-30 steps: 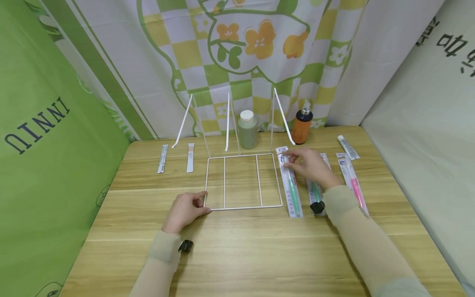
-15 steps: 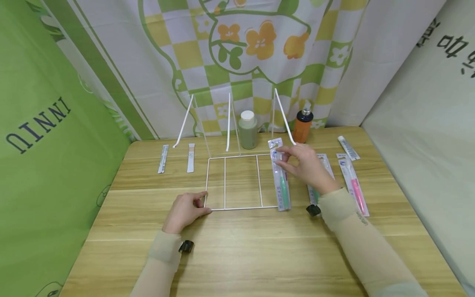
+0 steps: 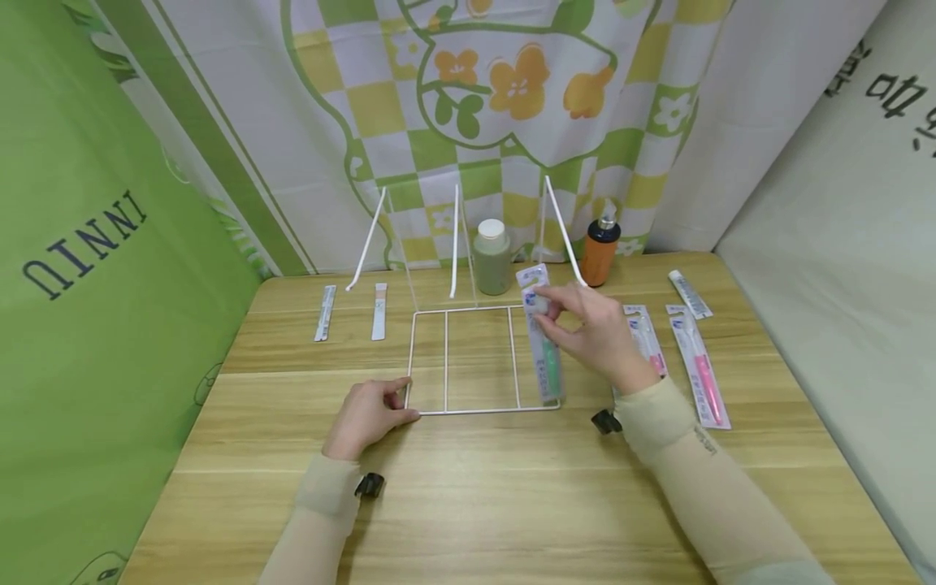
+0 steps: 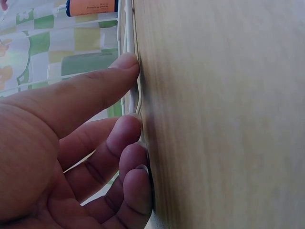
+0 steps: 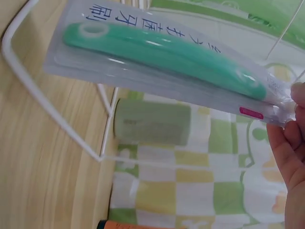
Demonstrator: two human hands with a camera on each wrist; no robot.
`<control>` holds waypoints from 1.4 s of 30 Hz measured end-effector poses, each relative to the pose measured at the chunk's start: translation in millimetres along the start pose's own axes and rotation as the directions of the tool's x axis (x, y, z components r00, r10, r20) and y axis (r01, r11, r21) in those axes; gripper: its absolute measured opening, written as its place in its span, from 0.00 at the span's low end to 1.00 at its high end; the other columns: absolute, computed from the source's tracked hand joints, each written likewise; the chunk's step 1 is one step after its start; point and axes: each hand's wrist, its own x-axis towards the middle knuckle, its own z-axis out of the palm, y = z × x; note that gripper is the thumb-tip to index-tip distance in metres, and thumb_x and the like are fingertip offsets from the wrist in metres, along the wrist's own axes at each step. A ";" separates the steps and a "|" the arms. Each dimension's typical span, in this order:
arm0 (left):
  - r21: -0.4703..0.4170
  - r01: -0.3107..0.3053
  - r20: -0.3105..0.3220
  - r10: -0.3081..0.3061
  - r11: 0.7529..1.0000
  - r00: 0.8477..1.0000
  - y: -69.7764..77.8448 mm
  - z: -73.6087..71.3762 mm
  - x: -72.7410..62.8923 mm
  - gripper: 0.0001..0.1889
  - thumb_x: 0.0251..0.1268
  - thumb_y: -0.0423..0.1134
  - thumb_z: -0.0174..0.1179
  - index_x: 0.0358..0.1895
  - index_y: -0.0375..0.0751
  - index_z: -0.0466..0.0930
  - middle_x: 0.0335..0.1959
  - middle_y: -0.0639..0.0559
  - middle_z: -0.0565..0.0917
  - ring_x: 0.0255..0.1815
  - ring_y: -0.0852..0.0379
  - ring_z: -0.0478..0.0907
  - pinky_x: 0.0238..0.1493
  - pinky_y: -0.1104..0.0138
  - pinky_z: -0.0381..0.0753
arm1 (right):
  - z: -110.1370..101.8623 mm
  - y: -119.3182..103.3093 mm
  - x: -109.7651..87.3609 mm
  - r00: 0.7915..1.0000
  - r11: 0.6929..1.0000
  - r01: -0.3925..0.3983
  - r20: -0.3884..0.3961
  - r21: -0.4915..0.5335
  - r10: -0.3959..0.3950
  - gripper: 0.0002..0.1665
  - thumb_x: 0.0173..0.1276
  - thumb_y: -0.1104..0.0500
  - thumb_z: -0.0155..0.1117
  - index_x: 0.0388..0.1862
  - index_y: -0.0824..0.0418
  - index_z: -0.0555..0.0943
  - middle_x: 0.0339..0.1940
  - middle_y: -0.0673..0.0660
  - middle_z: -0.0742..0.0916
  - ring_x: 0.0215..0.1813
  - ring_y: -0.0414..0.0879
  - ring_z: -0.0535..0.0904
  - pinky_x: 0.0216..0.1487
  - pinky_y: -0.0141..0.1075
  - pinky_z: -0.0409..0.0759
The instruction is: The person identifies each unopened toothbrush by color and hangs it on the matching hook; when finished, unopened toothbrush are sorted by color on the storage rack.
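A white wire rack (image 3: 446,357) stands on the table, with three slanting prongs at its raised back. My left hand (image 3: 366,418) holds the rack's front left corner; in the left wrist view its thumb and fingertips touch the thin rods. Above the rack's right side, my right hand (image 3: 595,329) pinches the upper part of a packaged toothbrush (image 3: 550,366) between thumb and fingers. This toothbrush has a green handle inside clear plastic, and hangs tilted, its lower end near the rack's front right corner. The right wrist view shows the green toothbrush (image 5: 162,57) close up, off the table.
Two packaged toothbrushes with pink parts (image 3: 702,370) lie at right, one partly behind my right arm. A small tube (image 3: 690,293) lies beyond them. A green bottle (image 3: 492,258) and an orange pump bottle (image 3: 600,252) stand behind. Two slim packets (image 3: 325,313) lie at left.
My right hand has lifted the green toothbrush off the table and carried it left, over the rack's right side. The left hand has stayed at the rack's corner.
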 end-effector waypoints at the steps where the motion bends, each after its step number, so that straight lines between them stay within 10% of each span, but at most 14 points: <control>1: 0.000 0.001 0.002 -0.001 1.000 1.000 0.2 -0.1 0.0 0.32 0.60 0.43 0.83 0.67 0.39 0.86 0.27 0.62 0.82 0.27 0.60 0.72 0.37 0.62 0.74 | 0.9 -2.3 0.5 1.000 1.000 0.010 -0.004 -0.008 -0.010 0.28 0.57 0.70 0.83 0.58 0.66 0.88 0.32 0.54 0.87 0.32 0.48 0.83 0.32 0.44 0.83; 27: -0.003 -0.004 -0.003 0.004 1.000 1.000 0.7 -0.4 -1.2 0.32 0.59 0.43 0.83 0.68 0.39 0.86 0.27 0.63 0.83 0.27 0.61 0.73 0.38 0.62 0.75 | 8.8 -96.2 46.6 0.968 0.955 0.220 -0.164 0.198 -0.189 0.15 0.73 0.64 0.75 0.54 0.71 0.88 0.32 0.55 0.88 0.34 0.48 0.83 0.39 0.40 0.83; 42: -0.014 0.009 -0.003 -0.009 1.000 1.000 0.5 -0.9 -1.1 0.33 0.58 0.44 0.84 0.68 0.39 0.86 0.26 0.63 0.82 0.26 0.61 0.73 0.37 0.63 0.74 | 12.7 -110.0 56.6 0.957 0.940 0.275 -0.150 0.203 -0.247 0.17 0.70 0.65 0.77 0.55 0.72 0.88 0.34 0.54 0.88 0.36 0.47 0.83 0.38 0.37 0.82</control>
